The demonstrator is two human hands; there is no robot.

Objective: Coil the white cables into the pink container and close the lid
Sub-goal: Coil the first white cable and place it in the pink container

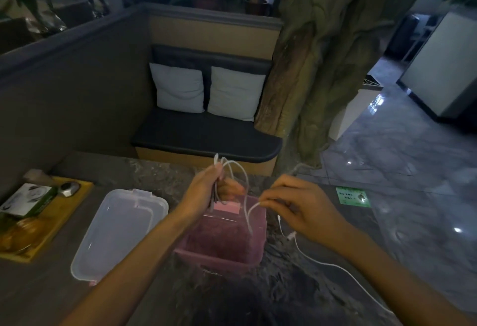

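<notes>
The open pink container (255, 245) stands on the dark marble table in front of me. Above its far rim my left hand (206, 191) grips several loops of a white cable (238, 168). One strand runs from the loops to my right hand (302, 209), which pinches it between thumb and fingers just right of the container. A second white cable (333, 265) lies on the table under my right forearm and trails off toward the right edge. The clear lid (116, 232) rests upside down on the table to the container's left.
A yellow tray (67, 212) with a box, a metal object and a wrapped item sits at the table's left edge. A green sticker (352, 196) is at the far right of the table. A bench with two pillows (206, 91) and a tree trunk (309, 67) lie beyond.
</notes>
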